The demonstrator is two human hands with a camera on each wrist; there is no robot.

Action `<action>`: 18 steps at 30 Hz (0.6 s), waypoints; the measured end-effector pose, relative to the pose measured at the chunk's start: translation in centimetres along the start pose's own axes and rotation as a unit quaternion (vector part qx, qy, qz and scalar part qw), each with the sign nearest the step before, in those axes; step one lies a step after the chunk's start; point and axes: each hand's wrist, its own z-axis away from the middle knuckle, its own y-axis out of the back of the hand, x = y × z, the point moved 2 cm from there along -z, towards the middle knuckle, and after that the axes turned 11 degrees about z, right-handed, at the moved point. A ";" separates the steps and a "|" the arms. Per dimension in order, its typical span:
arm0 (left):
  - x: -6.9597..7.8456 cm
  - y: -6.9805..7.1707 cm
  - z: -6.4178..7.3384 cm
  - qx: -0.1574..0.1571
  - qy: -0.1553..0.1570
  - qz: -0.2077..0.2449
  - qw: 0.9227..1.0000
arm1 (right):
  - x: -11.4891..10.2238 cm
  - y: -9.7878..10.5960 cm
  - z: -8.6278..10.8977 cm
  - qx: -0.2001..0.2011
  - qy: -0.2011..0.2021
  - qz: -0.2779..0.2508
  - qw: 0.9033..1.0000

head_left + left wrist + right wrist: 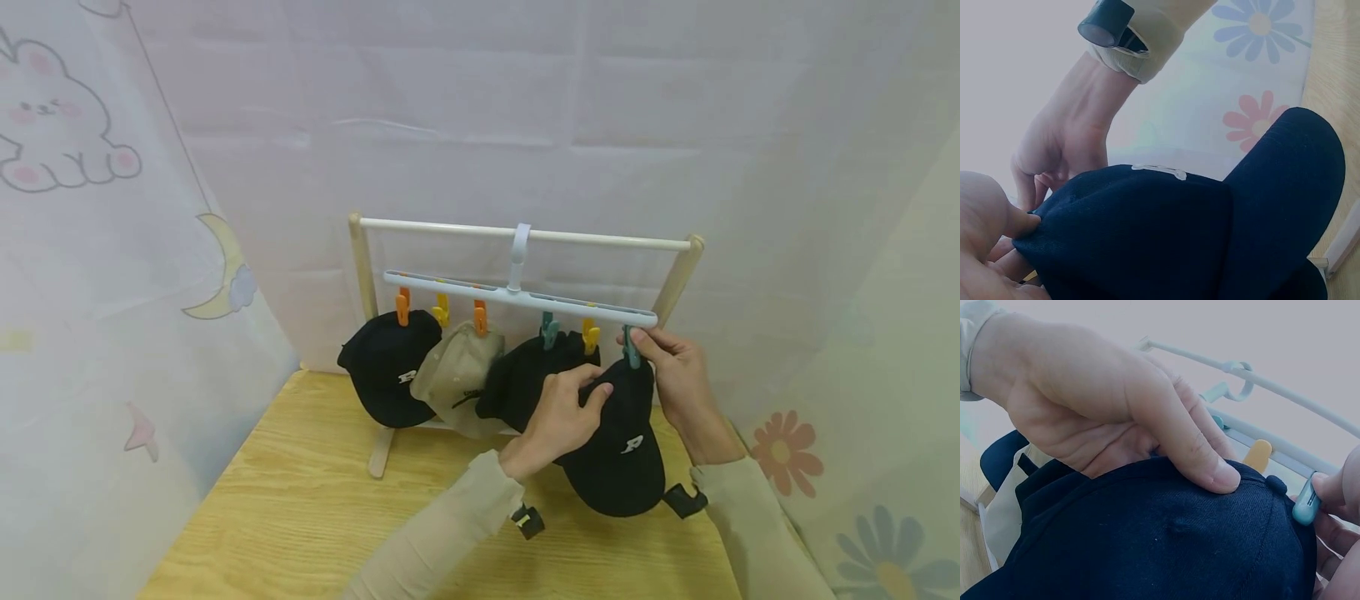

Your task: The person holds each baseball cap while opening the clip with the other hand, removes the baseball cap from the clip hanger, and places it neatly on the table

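A black baseball cap (615, 467) with a white letter on its front hangs at the right end of the pale blue hanger (457, 289). My left hand (561, 412) pinches the cap's crown edge, its thumb lying on the outside of the fabric, as the right wrist view shows. On the other side my right hand (684, 379) grips a teal clip (1307, 503) between thumb and fingers, at the cap's top edge. In the left wrist view the cap's brim (1297, 187) points away from both hands.
The hanger hooks over the white bar (600, 239) of a wooden-legged rack. Left of the held cap hang a black cap (390, 367), a beige cap (457, 375) and another black cap (517, 383), on orange, yellow and teal clips. A wooden table (300, 500) lies below.
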 end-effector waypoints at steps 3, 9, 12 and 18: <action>0.0 0.0 0.1 0.000 -0.003 -0.003 1.000 | 0.0 -0.1 -0.1 0.001 -0.005 0.005 1.000; 0.2 0.0 0.3 -0.007 -0.001 0.006 1.000 | -0.1 -0.1 0.0 0.008 -0.009 0.022 1.000; 0.3 0.1 0.4 -0.006 0.002 0.007 1.000 | -0.1 -0.1 0.0 0.009 -0.007 0.018 1.000; 0.4 0.2 0.6 -0.004 -0.002 0.004 1.000 | -0.1 -0.2 0.1 0.012 -0.005 0.017 1.000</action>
